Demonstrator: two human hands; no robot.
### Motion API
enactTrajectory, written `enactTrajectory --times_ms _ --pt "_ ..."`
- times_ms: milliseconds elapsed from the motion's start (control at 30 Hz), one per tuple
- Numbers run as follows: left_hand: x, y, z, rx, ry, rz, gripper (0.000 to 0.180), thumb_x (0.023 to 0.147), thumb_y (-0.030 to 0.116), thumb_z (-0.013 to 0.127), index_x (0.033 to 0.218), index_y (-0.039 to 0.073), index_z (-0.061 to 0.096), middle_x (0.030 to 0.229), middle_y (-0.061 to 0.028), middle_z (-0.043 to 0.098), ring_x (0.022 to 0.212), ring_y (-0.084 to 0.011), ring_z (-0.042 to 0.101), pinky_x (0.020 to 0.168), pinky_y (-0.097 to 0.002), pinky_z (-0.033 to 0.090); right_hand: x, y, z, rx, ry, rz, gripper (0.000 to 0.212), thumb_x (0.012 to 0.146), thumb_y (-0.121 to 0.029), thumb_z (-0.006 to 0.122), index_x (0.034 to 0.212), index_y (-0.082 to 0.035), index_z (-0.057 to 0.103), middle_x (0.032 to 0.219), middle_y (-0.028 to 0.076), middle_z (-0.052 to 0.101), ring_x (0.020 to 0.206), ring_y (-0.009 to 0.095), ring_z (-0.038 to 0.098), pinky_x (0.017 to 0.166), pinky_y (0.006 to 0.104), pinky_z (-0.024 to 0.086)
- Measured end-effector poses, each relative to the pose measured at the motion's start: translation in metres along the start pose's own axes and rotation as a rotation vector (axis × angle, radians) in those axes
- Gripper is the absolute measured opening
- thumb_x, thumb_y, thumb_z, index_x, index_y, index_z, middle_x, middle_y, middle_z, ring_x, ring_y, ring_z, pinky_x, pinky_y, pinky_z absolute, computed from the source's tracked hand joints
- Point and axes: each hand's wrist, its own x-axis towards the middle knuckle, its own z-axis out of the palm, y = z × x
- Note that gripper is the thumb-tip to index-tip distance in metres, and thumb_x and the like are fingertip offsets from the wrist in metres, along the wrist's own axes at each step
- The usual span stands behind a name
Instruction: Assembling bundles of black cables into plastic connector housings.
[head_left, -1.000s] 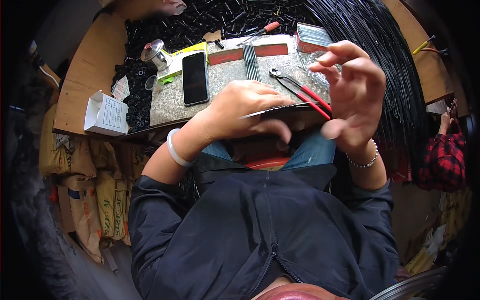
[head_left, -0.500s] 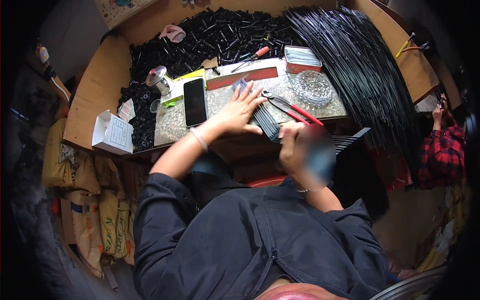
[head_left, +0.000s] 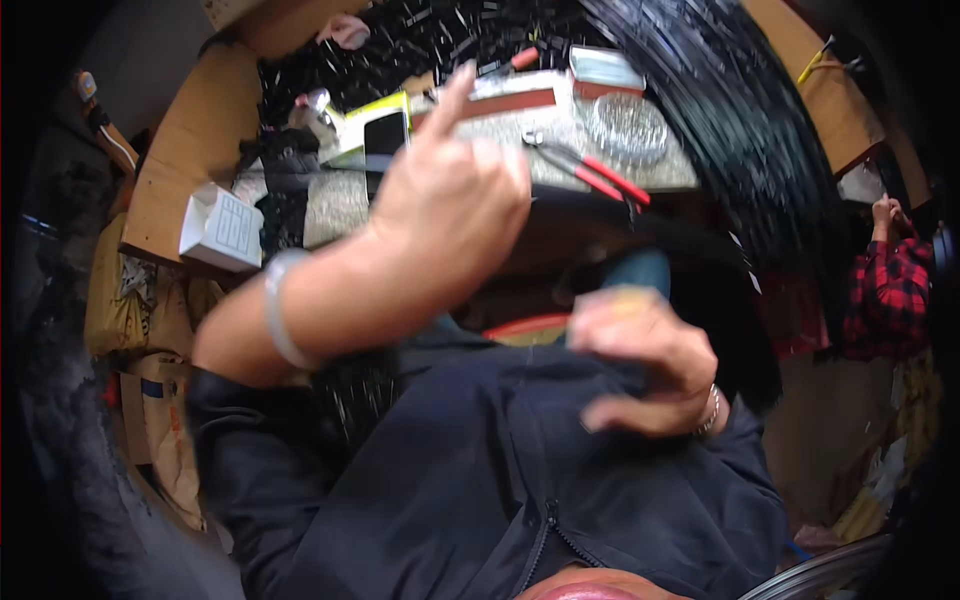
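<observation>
My left hand (head_left: 455, 195) is raised over the near edge of the worktop, its index finger stretched out and the other fingers curled. A blurred dark band, which looks like a bundle of thin black rods (head_left: 590, 203), passes behind this hand and shows on both sides of it; the grip itself is hidden. Lower right, in front of my jacket, my right hand (head_left: 650, 360) hovers with bent fingers and the thumb apart. Nothing shows in it, though motion smears the fingers. Beyond the band lie red-handled pliers (head_left: 600, 178), and a black phone (head_left: 385, 140) is partly covered.
Small black parts (head_left: 400, 50) heap along the back. A large sheaf of black rods (head_left: 720, 120) hangs over the right side. Nearby are a glass dish (head_left: 628, 127), a box of thin pale pieces (head_left: 607, 68) and a white carton (head_left: 222, 228). Another person (head_left: 885, 295) is at far right.
My left hand has risen from the worktop and come nearer, its spread fingers now curled with the index out. The rods have left the worktop. My right hand has dropped toward my jacket and opened.
</observation>
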Motion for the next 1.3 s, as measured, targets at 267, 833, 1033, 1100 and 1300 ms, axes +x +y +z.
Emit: enactTrajectory --times_ms 267,833,1033,1100,1300 --pt "0.024 0.026 -0.021 0.495 -0.489 0.193 0.026 0.075 0.017 0.051 0.084 -0.004 0.064 0.081 -0.0170 0.062 0.089 -0.0237 0.061 0.109 -0.0534 0.004 0.068 0.139 0.034 -0.119 0.138 0.141 0.014 0.077 -0.012 0.061 0.078 0.002 0.061 0.065 0.012 0.063 0.056 0.019 0.061 0.054 0.0290 0.049" --pt "-0.002 0.002 0.045 -2.135 0.241 -0.152 0.090 0.082 0.065 0.035 0.138 -0.001 0.010 0.109 -0.0145 0.058 0.104 -0.0212 0.055 0.093 -0.0355 0.041 0.002 0.170 0.049 0.789 0.081 0.567 0.038 0.074 -0.014 0.059 0.108 0.002 0.056 0.084 0.008 0.064 0.079 0.015 0.061 0.076 0.0272 0.049" --pt "-0.013 0.020 0.043 -2.367 -0.078 0.214 0.077 0.088 0.049 0.046 0.141 0.008 0.009 0.128 -0.0176 0.042 0.110 -0.0229 0.050 0.094 -0.0379 0.040 0.033 0.136 0.034 1.209 0.337 1.004 0.028 0.089 -0.030 0.051 0.102 -0.006 0.060 0.080 0.006 0.063 0.075 0.019 0.062 0.062 0.0286 0.050" --pt "0.010 -0.012 0.072 -2.040 -0.194 -0.060 0.061 0.091 0.039 0.048 0.137 0.005 0.027 0.124 -0.0117 0.049 0.105 -0.0186 0.053 0.088 -0.0316 0.043 0.015 0.155 0.031 0.518 0.231 0.633 0.037 0.094 -0.034 0.042 0.091 0.000 0.058 0.059 0.004 0.055 0.049 0.009 0.053 0.046 0.0213 0.044" --pt "0.058 -0.148 0.239 -0.622 0.122 -0.683 0.024 0.080 0.017 0.061 0.100 0.005 0.064 0.089 -0.0155 0.063 0.081 -0.0254 0.063 0.072 -0.0328 0.049 0.006 0.162 0.045 0.506 0.237 0.699 0.044 0.096 -0.036 0.034 0.088 0.003 0.056 0.055 0.006 0.052 0.045 0.010 0.050 0.043 0.0218 0.042"
